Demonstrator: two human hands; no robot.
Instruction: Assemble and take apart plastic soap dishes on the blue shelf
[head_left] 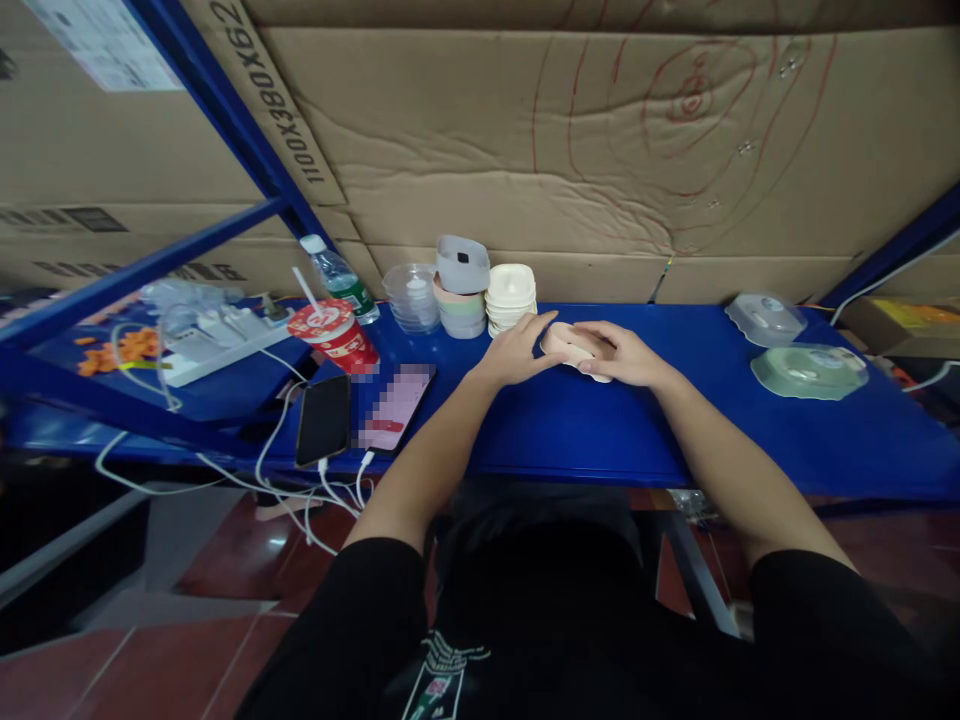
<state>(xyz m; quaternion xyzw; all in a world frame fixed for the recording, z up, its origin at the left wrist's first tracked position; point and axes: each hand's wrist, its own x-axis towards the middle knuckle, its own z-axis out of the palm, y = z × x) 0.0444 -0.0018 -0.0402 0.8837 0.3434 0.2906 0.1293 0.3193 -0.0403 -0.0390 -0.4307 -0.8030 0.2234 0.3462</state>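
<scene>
On the blue table (570, 440) lies a pale pink, shallow moulded piece (568, 345), partly covered by my fingers, with small dark marks or holes. My left hand (519, 352) curves round its left side, thumb along the near edge. From the right, my right hand (624, 354) grips the same piece with thumb and fingers. A stack of cream plastic pieces (512, 290) stands just behind my left hand. Beside that stack, grey, green and pink bowl-like pieces (460, 300) are piled up, next to stacked clear plastic containers (412, 297).
To the left are a red drink cup (341, 338) with a straw, a water bottle (341, 275), two phones (324, 420) on charging cables and a power strip (225, 345). A clear container (765, 318) and a greenish one (810, 372) lie right. Cardboard (480, 130) stands behind.
</scene>
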